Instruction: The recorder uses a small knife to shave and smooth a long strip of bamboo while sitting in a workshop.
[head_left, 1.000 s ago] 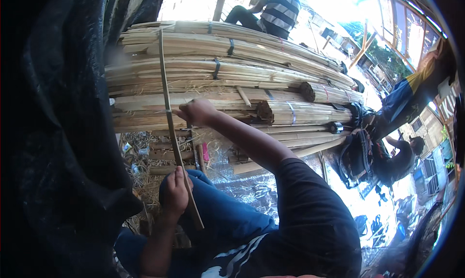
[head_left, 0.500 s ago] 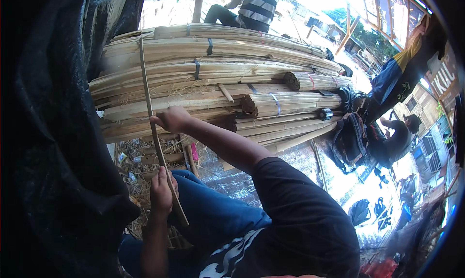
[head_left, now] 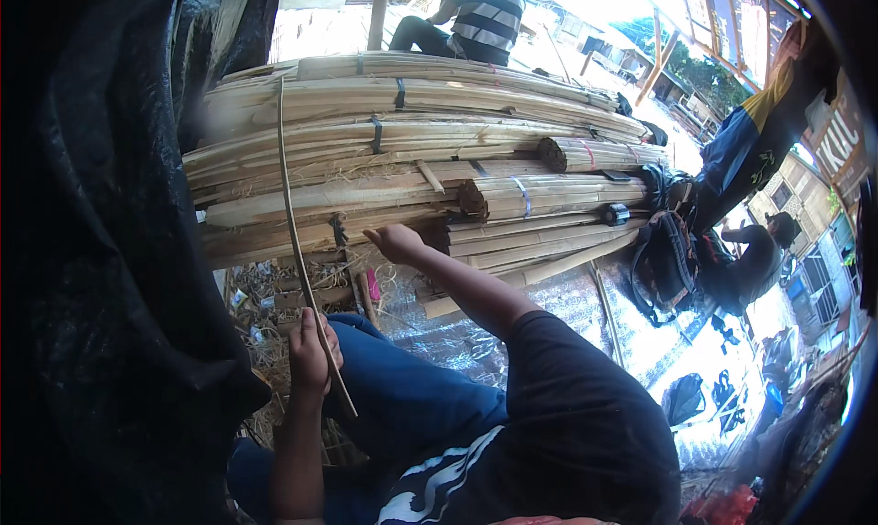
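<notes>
A long, thin bamboo strip (head_left: 290, 200) runs from the far stack down past my knee, bowed slightly. Near its lower end my left hand (head_left: 309, 353) is wrapped round it, above my blue-trousered leg. My right hand (head_left: 400, 244) is closed and apart from the strip, to its right, beside the near edge of the bamboo pile. A pale tip juts from its fingers toward the left; whether that is a finger or a small held thing I cannot make out. A small dark piece (head_left: 339, 230) shows at the pile's edge just left of this hand.
Bundles of split bamboo (head_left: 329, 95) bound with bands lie across the front. Two rolled bamboo bundles (head_left: 512, 198) rest on the right, with a roll of tape (head_left: 615, 215) by them. A black backpack (head_left: 660, 264) stands further right. Black sheeting (head_left: 128, 278) hangs at left. Other people sit beyond.
My right hand has come off the strip and moved to the right, toward me. My left hand keeps hold of the strip, whose far end has shifted slightly right.
</notes>
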Tool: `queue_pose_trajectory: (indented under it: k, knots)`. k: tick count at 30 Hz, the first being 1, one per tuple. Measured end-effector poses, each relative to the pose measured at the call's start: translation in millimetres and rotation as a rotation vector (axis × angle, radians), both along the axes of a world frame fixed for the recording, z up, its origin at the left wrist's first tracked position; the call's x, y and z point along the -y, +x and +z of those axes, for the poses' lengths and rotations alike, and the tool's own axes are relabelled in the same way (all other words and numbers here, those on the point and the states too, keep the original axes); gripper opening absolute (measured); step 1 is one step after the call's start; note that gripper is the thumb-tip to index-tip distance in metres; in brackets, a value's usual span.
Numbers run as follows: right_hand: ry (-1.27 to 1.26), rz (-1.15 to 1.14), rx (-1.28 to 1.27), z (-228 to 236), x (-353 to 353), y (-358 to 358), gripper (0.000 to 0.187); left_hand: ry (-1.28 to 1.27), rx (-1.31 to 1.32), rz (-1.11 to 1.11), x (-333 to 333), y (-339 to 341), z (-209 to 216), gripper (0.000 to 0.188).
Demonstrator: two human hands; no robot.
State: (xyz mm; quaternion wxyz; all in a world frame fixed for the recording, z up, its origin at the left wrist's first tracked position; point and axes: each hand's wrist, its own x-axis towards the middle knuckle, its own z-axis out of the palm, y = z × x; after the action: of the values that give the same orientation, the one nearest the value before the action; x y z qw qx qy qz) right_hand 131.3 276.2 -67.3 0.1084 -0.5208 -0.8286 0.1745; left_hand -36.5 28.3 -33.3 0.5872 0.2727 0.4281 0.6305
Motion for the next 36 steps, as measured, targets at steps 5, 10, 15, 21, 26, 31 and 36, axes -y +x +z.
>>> queue_pose_trajectory:
  k: [5,10,15,21,26,31,36]
  knots:
    - [-0.155,0.137,-0.378,-43.6,58.5,28.0,0.042,0.034,0.004,-0.015,-2.6,4.9,1.2,0.042]
    - [-0.337,0.186,-0.426,-19.2,90.3,32.8,0.046,0.073,-0.01,-0.002,-0.5,5.1,-1.5,0.036]
    - [-0.047,0.203,-0.451,-3.6,103.6,32.9,0.045,0.057,-0.033,0.039,2.6,4.0,0.1,0.035]
    - [0.003,0.1,-0.727,25.3,100.5,51.9,0.029,0.066,-0.017,0.011,-3.2,10.9,-5.9,0.032]
    - [-0.529,0.18,-1.057,48.8,113.7,34.7,0.038,0.095,-0.069,0.046,0.3,6.8,-14.4,0.032]
    - [-0.522,0.245,-1.087,57.5,124.8,24.8,0.039,0.16,-0.135,0.023,-0.3,5.9,-12.5,0.032]
    - [-0.622,0.232,-1.159,61.0,126.8,18.3,0.032,0.157,-0.164,0.036,0.9,4.1,-11.7,0.033]
